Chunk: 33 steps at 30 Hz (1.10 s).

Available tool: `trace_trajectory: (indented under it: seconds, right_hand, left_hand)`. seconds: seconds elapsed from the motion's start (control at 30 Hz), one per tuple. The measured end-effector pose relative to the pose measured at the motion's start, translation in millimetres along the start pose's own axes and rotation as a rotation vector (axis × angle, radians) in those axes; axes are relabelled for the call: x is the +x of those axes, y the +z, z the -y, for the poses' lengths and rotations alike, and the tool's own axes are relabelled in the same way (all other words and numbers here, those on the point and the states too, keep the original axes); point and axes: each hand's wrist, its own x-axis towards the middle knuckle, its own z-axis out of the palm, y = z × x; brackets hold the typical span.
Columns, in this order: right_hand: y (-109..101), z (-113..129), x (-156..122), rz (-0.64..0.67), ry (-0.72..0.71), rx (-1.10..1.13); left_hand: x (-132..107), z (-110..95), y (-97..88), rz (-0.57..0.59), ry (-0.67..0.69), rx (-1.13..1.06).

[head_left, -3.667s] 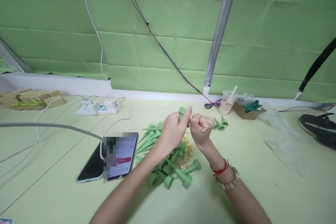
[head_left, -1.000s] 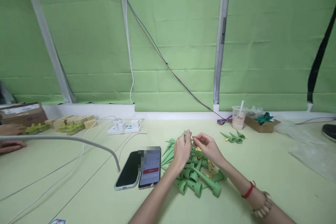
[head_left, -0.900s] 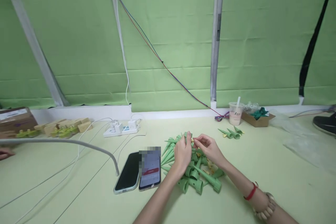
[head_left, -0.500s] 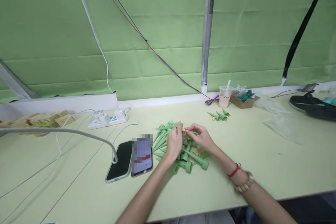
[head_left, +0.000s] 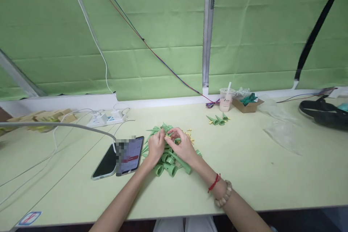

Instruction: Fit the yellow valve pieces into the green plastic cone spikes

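Note:
My left hand (head_left: pixel 157 147) is closed in a fist above a pile of green cones (head_left: pixel 170 169); what it grips is hidden by its fingers. Beside it, my right hand (head_left: pixel 185 148) curls its thumb and fingers toward the left fist. A small yellow piece (head_left: pixel 168 137) shows between the two hands, at the right thumb and fingertips. Several cones have their hollow round ends toward me, while others point away to the left. More small yellow pieces (head_left: pixel 191 136) lie just behind my right hand.
Two phones, one dark (head_left: pixel 104 165) and one lit (head_left: pixel 132 157), lie left of the pile. Farther back are a few green cones with yellow bits (head_left: pixel 216 120), a drink cup (head_left: pixel 225 102), a cardboard box (head_left: pixel 248 106), a plastic bag (head_left: pixel 282 136) and a power strip (head_left: pixel 108 119).
The view has shifted, so the table things appear farther left. My hands stay together over the pile, and the right hand's fingers have come round closer to the left fist.

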Motion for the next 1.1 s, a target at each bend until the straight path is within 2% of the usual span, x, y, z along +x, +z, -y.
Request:
trace_trajectory:
  seconds: [0.1,0.27,0.37,0.5,0.67,0.83,0.93,1.0,1.1]
  right_hand:
    - [5,-1,0,-0.022,0.055,0.085]
    - [9,-5,-2,-0.074,0.075,0.082]
    - [9,-8,-4,-0.096,0.070,0.039]
    - [10,-16,-6,-0.029,0.128,0.098]
    - [9,-23,-4,-0.095,0.103,0.128]
    - [1,-22,-1,0.006,0.137,0.169]
    - [1,-24,0,0.017,0.145,0.178]
    - [3,-27,0,0.009,0.140,0.206]
    - [7,-29,-2,0.067,0.154,0.265]
  left_hand:
    - [-2,5,-0.7,0.010,0.017,0.109]
    - [-4,8,-3.1,0.011,0.062,0.210]
    - [-8,7,-3.9,-0.006,0.083,0.227]
    - [-12,4,-4.2,0.003,0.147,0.224]
    - [-11,3,-8.9,0.038,0.194,0.203]
    - [-9,4,-15.4,0.057,0.182,0.205]
    - [-8,5,-15.5,0.094,0.191,0.180]
    - [-7,7,-14.4,0.106,0.213,0.167]
    - [-6,10,-13.2,0.113,0.279,0.195]
